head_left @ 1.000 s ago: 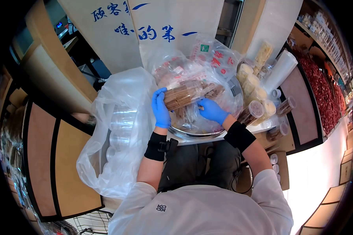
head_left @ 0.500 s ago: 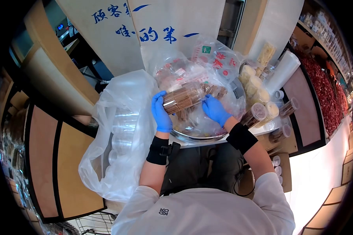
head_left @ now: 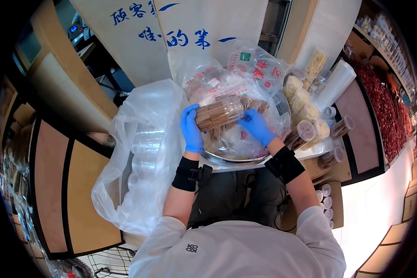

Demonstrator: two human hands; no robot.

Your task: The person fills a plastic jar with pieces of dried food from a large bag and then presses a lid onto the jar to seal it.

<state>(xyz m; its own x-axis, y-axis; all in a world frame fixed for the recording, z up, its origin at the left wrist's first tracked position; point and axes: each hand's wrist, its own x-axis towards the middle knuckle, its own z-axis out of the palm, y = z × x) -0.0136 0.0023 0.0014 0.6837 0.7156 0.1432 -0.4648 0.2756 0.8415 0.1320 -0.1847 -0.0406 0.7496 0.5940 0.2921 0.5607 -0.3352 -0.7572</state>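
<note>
My left hand (head_left: 191, 132), in a blue glove, is wrapped round the base end of a clear plastic jar (head_left: 215, 114) packed with brown sticks. The jar lies tilted on its side, its mouth end to the right. Close by that mouth end, my right hand (head_left: 258, 129), also gloved in blue, has its fingers curled together; what they pinch, if anything, is hidden. Under both hands is a round metal tray (head_left: 234, 162) heaped with clear plastic bags (head_left: 262, 69) with red and green print. More brown pieces (head_left: 257, 105) show among the bags beside the jar.
To the left, a large translucent bag (head_left: 146, 185) holds several clear jars. Filled jars (head_left: 306, 131) with lids stand right of the tray, beside a roll of clear film (head_left: 336, 83). An open box (head_left: 336, 199) with lidded jars sits lower right.
The jar and my left hand have shifted slightly to the right. My right hand's fingers have drawn in more closely near the jar's mouth.
</note>
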